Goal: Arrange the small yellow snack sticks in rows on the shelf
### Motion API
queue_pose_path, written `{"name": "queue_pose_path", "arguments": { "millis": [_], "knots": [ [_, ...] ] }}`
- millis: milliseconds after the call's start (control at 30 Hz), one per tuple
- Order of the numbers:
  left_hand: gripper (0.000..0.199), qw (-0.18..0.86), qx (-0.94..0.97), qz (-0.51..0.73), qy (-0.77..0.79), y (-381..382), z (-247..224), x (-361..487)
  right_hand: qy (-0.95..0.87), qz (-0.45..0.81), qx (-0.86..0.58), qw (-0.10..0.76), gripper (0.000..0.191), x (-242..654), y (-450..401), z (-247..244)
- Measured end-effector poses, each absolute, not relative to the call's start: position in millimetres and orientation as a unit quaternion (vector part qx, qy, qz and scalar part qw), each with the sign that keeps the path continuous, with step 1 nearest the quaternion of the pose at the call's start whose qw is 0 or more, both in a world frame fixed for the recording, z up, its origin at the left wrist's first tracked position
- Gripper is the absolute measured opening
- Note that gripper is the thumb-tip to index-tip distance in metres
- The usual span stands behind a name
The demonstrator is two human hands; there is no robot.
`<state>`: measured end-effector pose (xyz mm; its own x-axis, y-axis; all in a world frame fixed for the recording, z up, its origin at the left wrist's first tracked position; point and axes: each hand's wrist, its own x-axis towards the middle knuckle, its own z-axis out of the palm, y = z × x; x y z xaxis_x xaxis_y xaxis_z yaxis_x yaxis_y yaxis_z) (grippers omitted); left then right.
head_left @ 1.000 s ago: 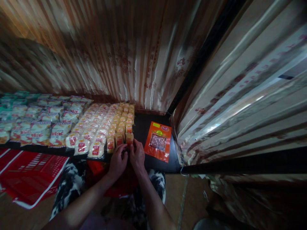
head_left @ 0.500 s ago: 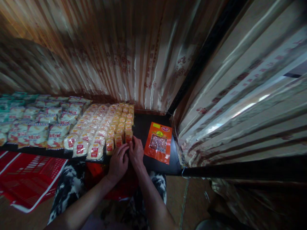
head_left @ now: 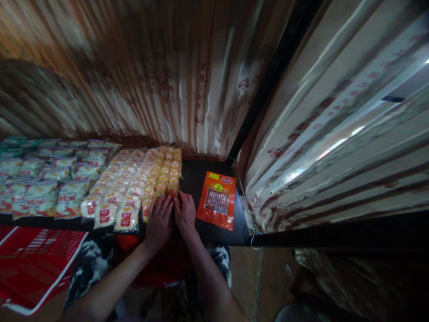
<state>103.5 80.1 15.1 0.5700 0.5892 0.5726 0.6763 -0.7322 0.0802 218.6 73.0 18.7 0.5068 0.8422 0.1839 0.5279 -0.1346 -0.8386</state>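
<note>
Rows of small yellow wrapped snack packs [head_left: 165, 171] stand on a black shelf [head_left: 214, 237]. My left hand [head_left: 160, 221] lies with fingers stretched against the front of these rows, covering some of the packs. Close beside it, my right hand [head_left: 185, 213] touches the front right corner pack with its fingertips, thumb and fingers slightly apart. Both hands nearly meet at that corner. To the left, clear-wrapped round white crackers [head_left: 126, 216] with red labels stand in similar rows. An orange snack bag [head_left: 217, 201] lies flat to the right of my right hand.
White and blue snack bags [head_left: 72, 197] fill the shelf's left part, with green bags [head_left: 16, 152] behind. Below the shelf is a red basket [head_left: 36, 259]. Printed plastic sheeting [head_left: 187, 80] hangs behind, and a black post [head_left: 264, 94] slants at the corner.
The view has shifted slightly, so the shelf sits further left. My left hand's fingers have straightened and moved up against the pack fronts. The right hand stays at the corner, its fingers slightly lower.
</note>
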Motion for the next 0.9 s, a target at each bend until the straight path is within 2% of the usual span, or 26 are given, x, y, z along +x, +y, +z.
{"name": "queue_pose_path", "arguments": {
  "millis": [167, 467, 733, 900],
  "knots": [
    [0.041, 0.081, -0.887, -0.283, -0.354, 80, 14, 103, -0.467, 0.169, -0.745, 0.445, 0.033, 219, 73, 23],
    [0.042, 0.077, -0.893, -0.277, -0.345, 85, 12, 102, -0.459, 0.179, -0.734, 0.467, 0.032, 219, 73, 20],
    [0.045, 0.063, -0.896, -0.251, -0.361, 82, 14, 103, -0.417, 0.131, -0.705, 0.558, 0.042, 227, 93, 17],
    [0.048, 0.07, -0.894, -0.242, -0.371, 82, 14, 104, -0.462, 0.182, -0.69, 0.527, 0.052, 227, 118, 10]
  ]
}}
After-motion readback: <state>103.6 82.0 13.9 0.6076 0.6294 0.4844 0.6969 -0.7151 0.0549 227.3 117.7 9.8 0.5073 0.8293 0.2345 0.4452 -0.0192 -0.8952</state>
